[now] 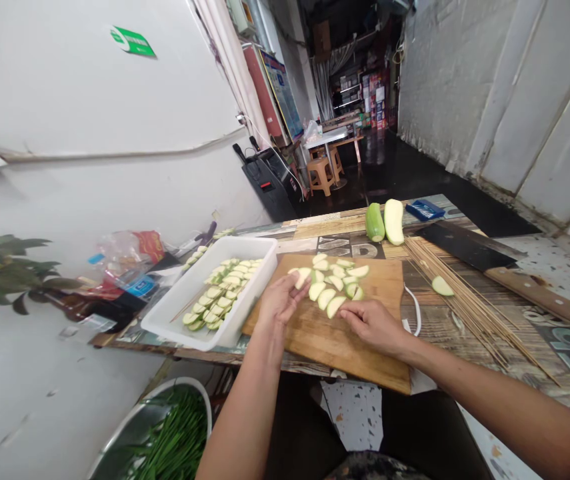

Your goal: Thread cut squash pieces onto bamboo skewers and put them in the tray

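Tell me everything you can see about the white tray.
The white tray looks like plastic, rectangular, with raised walls and rounded corners. It sits open side up on the table, left of the cutting board. Rows of pale, green-edged slices and a thin stick lie inside. Neither the left hand nor the right hand touches it.

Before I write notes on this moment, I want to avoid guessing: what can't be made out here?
All in the head view:
- Left hand: its fingers partly cover the pale slice, hiding its full outline.
- Right hand: curled fingers hide whether it grips anything.
- Metal basin: cut off by the bottom edge.
- Tray slices: overlapping, so no sure count.
- Green sign: lettering too small and blurred.
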{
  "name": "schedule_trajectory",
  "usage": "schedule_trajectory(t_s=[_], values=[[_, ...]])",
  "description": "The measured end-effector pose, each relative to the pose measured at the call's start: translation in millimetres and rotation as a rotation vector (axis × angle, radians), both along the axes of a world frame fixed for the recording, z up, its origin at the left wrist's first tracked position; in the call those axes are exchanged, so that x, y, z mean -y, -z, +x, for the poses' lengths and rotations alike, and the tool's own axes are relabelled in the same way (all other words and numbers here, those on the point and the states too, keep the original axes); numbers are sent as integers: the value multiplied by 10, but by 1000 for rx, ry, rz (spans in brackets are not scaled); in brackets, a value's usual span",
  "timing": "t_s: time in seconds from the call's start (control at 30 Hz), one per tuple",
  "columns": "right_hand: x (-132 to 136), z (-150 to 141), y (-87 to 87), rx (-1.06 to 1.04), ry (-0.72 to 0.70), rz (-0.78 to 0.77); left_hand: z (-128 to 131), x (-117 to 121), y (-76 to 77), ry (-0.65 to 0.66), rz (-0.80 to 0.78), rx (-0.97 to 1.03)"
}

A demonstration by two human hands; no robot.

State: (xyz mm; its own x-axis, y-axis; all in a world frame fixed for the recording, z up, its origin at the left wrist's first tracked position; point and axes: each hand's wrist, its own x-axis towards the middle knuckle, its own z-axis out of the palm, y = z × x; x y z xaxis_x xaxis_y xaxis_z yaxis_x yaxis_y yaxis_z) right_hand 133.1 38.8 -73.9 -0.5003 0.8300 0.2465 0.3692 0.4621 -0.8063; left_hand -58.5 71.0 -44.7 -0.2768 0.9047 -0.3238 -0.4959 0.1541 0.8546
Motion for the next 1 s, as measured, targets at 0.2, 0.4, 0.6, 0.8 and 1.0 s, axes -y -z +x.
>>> schedule_trajectory(t_s=[0.2, 0.4, 0.6, 0.8, 1.0], values=[[-1, -8, -21, -10, 11, -2, 21, -11, 21, -11, -40, 202], [-7, 2, -30, -26, 29, -21, 115, 16, 42, 22, 56, 396], [-14, 18, -19, -44, 33, -2, 186, 19, 17, -57, 145, 297], [3, 18, -47, -57, 21, 4, 163, 12, 21, -67, 110, 311], [12, 17, -53, -60, 2, 12, 158, 7, 23, -67, 80, 332]])
